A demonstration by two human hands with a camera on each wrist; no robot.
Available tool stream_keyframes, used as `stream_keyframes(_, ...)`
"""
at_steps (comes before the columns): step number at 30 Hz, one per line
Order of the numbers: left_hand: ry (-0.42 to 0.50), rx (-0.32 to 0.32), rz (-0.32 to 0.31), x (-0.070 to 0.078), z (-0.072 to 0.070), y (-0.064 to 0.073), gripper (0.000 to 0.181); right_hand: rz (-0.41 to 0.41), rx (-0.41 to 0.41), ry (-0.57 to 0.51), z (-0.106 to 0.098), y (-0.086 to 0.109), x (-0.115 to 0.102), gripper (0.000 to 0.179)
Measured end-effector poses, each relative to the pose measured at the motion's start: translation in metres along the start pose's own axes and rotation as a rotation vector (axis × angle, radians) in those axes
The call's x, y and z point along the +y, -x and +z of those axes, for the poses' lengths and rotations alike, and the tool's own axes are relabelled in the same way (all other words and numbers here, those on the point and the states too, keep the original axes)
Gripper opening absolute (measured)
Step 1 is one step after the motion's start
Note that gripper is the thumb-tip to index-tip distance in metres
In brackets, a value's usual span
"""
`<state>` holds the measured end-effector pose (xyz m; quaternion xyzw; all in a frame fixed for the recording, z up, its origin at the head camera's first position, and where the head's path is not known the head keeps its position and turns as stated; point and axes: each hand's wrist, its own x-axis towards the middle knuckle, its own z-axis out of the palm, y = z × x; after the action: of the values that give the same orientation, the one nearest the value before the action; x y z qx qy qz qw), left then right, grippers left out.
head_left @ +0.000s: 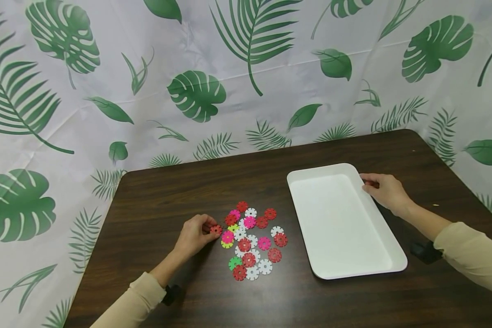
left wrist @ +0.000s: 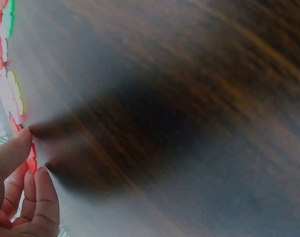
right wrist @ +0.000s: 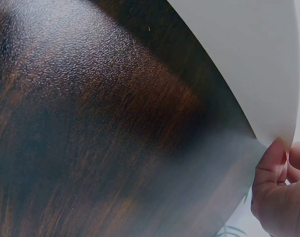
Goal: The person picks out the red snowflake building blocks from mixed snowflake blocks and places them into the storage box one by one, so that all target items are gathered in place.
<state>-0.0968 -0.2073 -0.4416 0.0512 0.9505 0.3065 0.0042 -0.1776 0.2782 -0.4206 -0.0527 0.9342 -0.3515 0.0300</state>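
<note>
At the left of a loose cluster of notched plastic discs, my left hand (head_left: 196,234) pinches a red disc (head_left: 215,229) between thumb and fingers. In the left wrist view that red disc (left wrist: 32,159) shows edge-on between the fingertips. The cluster holds several red, white, pink and yellow discs and a green disc (head_left: 235,263), many overlapping. My right hand (head_left: 387,191) grips the right rim of a white rectangular tray (head_left: 348,223), which has nothing in it. In the right wrist view, thumb and fingers pinch the tray wall (right wrist: 258,64).
A dark wood-grain table (head_left: 180,191) carries everything. Behind it hangs a white cloth (head_left: 156,114) printed with green leaves. A dark wrist strap (head_left: 425,252) sits at the right wrist, and another (head_left: 171,294) at the left.
</note>
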Motion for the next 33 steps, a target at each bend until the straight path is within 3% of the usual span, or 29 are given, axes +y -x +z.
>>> stream_keyframes(12, 0.091, 0.042, 0.056, -0.001, 0.001, 0.0, 0.02, -0.002, 0.007, -0.008, 0.001, 0.001, -0.001, 0.038)
stream_keyframes(27, 0.189, 0.045, -0.026, 0.002, -0.002, -0.004, 0.015, -0.002, 0.004, -0.001, 0.001, 0.002, -0.002, 0.038)
stream_keyframes(33, 0.23, 0.055, -0.057, 0.013, -0.007, -0.017, 0.014, -0.014, 0.01, 0.002, 0.0, 0.001, -0.001, 0.038)
